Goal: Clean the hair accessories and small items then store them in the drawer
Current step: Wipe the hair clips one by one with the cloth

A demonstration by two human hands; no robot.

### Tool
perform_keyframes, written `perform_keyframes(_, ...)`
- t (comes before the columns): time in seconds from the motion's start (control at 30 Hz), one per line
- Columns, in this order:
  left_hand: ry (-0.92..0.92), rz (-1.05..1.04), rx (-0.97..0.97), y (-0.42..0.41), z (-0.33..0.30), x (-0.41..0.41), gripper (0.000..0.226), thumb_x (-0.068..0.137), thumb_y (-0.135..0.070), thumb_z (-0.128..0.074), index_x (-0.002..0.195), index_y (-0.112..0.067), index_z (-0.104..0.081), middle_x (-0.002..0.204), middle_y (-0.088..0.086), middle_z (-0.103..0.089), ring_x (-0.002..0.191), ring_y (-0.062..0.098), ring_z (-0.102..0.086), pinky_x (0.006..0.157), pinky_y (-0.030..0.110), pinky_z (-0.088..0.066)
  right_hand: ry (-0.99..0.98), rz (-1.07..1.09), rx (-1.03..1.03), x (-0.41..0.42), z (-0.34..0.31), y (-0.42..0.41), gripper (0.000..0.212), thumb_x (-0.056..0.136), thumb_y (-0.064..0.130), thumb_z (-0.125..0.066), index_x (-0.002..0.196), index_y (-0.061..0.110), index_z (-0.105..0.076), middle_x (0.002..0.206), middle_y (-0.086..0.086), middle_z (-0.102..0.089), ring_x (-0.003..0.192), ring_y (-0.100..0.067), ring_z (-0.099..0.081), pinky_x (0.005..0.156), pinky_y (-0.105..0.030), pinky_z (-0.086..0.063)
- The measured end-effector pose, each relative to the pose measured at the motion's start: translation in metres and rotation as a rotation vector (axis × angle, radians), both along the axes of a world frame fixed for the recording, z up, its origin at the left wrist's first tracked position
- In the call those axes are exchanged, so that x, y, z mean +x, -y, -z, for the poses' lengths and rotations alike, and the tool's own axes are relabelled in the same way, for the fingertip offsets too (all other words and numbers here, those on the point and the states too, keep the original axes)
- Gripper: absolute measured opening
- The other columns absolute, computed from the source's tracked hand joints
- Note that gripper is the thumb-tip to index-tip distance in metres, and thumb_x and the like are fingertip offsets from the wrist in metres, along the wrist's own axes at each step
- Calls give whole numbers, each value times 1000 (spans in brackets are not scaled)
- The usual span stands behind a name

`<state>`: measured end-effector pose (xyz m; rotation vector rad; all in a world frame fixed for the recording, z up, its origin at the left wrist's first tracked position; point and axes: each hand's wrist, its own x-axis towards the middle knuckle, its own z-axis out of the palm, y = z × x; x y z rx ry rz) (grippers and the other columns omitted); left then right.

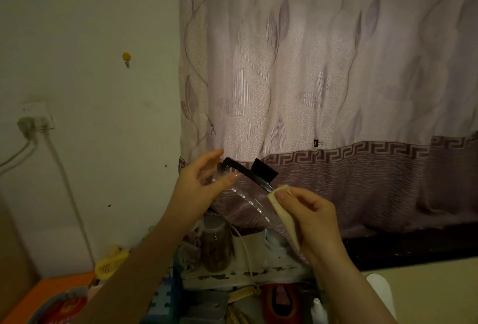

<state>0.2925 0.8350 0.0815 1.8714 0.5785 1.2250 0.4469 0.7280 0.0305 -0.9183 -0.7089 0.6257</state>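
Curtain (323, 70) is hanging behind everything, filling the upper right; the work is being done in front of its dark patterned hem. Counter (51, 287) below is crowded with a jar (216, 246), a yellow clip (110, 264) and other small items, too dim to be sorted out; no drawer is being shown.

Left hand (199, 184) is raised, fingers loosely curled, thumb and fingertips pinching the near end of a hair clip (248, 171), held in the air well above the counter. Black spine and block are being made out clearly; a clear part with pale studs appears to be trailing below, though its form cannot be told.

Right hand (313, 217) is closed on a folded pale wipe (282, 209), which is being pressed to the clip's far end.

Judged light, stiff, probably brittle at the clear part and slick once wiped. Hold is best taken on the black spine, not the teeth.
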Motion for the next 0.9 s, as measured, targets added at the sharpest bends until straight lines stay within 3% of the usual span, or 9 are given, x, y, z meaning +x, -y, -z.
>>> perform_keyframes(0.1, -160, -21, 207, -1, -12, -3, 55, 65, -44, -71, 118, -43, -55, 122, -24, -55, 113, -13, -48, 99, 14, -39, 79, -2, -10, 3, 1, 0, 7, 75, 5, -73, 78, 10, -77, 82, -14, -74, 77, -24, -70, 70, -33, -55)
perform_keyframes(0.27, -443, 174, 286, 2, -31, 6, 54, 65, -46, -70, 117, -32, -65, 122, -16, -63, 113, -3, -56, 105, 33, -42, 230, -93, -63, 8, -3, 1, 9, 72, 10, -75, 81, 8, -76, 78, -10, -74, 73, -19, -69, 65, -26, -54)
perform_keyframes(0.37, -604, 296, 224, -3, -34, 11, 65, 67, -45, -73, 127, -27, -59, 126, -13, -62, 115, -1, -56, 106, 31, -41, 280, -164, -68, 11, -5, 1, 22, 66, 17, -75, 83, 2, -75, 74, -9, -73, 65, -16, -67, 59, -23, -51)
perform_keyframes(0.43, -671, 330, 169, -8, -34, 12, 62, 71, -36, -75, 130, -23, -57, 127, -10, -61, 114, -4, -56, 103, 20, -42, 337, -178, -72, 14, -6, 2, 17, 69, 13, -75, 82, 3, -75, 70, -8, -72, 62, -13, -65, 57, -21, -49)
perform_keyframes(0.5, -702, 343, 140, -9, -34, 13, 53, 75, -27, -74, 126, -23, -59, 124, -11, -62, 109, -9, -57, 93, 8, -42, 376, -190, -70, 17, -9, 4, 7, 74, 5, -73, 80, 4, -75, 67, -4, -71, 61, -10, -64, 57, -19, -49)
perform_keyframes(0.63, -699, 334, 128, -9, -34, 14, 54, 70, -33, -75, 121, -24, -63, 121, -14, -64, 110, -6, -57, 97, 13, -43, 398, -228, -70, 22, -13, 7, 10, 78, 0, -69, 77, 8, -74, 62, 2, -70, 58, -7, -64, 57, -16, -48)
perform_keyframes(0.73, -643, 341, 61, -9, -34, 15, 53, 68, -28, -77, 119, -21, -65, 117, -15, -65, 106, -6, -60, 92, 10, -45, 393, -223, -68, 25, -12, 6, 10, 78, 1, -69, 77, 9, -74, 62, 3, -69, 58, -7, -64, 57, -16, -49)
perform_keyframes(0.9, -495, 338, 10, -10, -27, 15, 44, 70, -7, -78, 110, -22, -68, 109, -15, -69, 103, -1, -63, 83, 11, -49, 280, -184, -21, 27, -8, 1, 15, 68, 20, -71, 78, 11, -77, 88, -11, -74, 80, -17, -70, 68, -23, -55)
